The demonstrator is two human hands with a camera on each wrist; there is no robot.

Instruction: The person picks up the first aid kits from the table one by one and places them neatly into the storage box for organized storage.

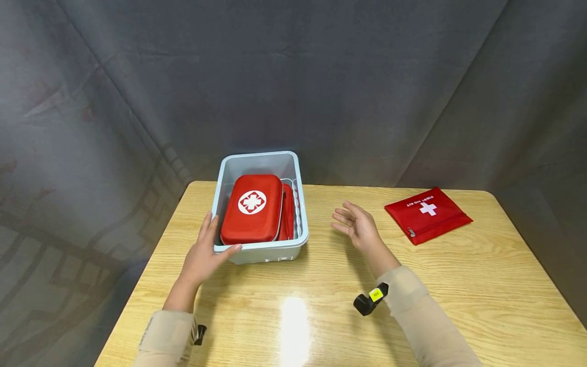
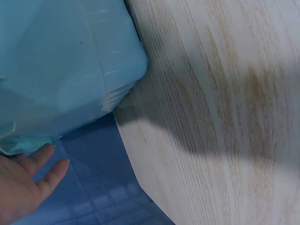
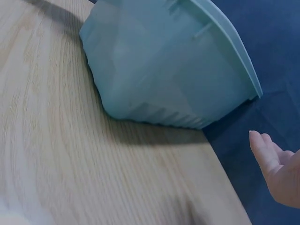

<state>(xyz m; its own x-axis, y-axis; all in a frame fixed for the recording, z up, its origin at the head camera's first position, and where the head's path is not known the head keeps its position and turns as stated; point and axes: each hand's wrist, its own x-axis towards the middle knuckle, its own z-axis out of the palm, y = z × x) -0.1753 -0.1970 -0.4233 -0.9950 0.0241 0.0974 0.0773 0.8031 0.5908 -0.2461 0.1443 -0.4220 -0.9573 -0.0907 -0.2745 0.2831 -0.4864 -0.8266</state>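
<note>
A light blue-grey plastic bin [image 1: 298, 204] stands toward the back left of the wooden table. Inside it lies a red hard first aid case [image 1: 236, 219] with a white cross emblem, and a flatter red pouch [image 1: 287, 211] is wedged at its right, partly hidden. My left hand [image 1: 202, 257] is at the bin's front left corner, thumb along the front rim and fingers extended by the left side. To the right of the bin, my right hand [image 1: 359, 227] hovers over the table, fingers loosely spread and nothing in them. In the right wrist view its fingers [image 3: 265, 150] appear beyond the bin's side.
A flat red zippered first aid pouch [image 1: 424, 216] lies on the table [image 1: 504, 285] at the back right. Grey cloth [image 1: 348, 92] hangs behind the table and along its sides. Each wrist wears a small black device, the right one [image 1: 365, 304] with a yellow label.
</note>
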